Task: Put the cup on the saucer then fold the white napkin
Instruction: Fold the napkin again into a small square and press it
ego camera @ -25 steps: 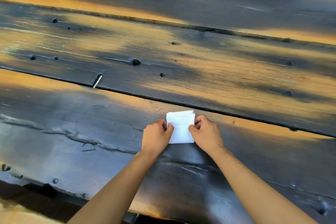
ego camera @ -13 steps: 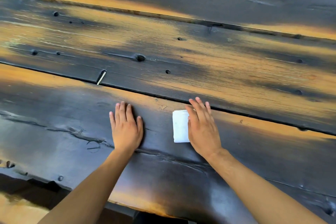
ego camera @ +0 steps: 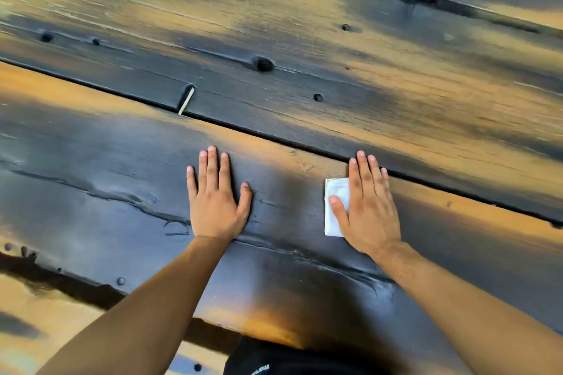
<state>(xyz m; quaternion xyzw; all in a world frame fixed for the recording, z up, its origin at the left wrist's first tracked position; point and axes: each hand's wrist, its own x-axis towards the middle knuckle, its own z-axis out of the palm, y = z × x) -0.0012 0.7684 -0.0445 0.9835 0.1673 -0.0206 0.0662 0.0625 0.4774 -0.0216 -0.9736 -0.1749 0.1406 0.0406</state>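
While right hand [ego camera: 370,210] lies flat, fingers spread, on small folded white paper napkin [ego camera: 332,207] right of centre, press crease evenly; left hand [ego camera: 217,201] flat, empty, on dark wooden table [ego camera: 122,161].

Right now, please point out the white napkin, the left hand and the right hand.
white napkin [ego camera: 335,192]: head view, its uncovered left strip.
left hand [ego camera: 214,205]: head view, back of the hand.
right hand [ego camera: 370,211]: head view, back of the hand.
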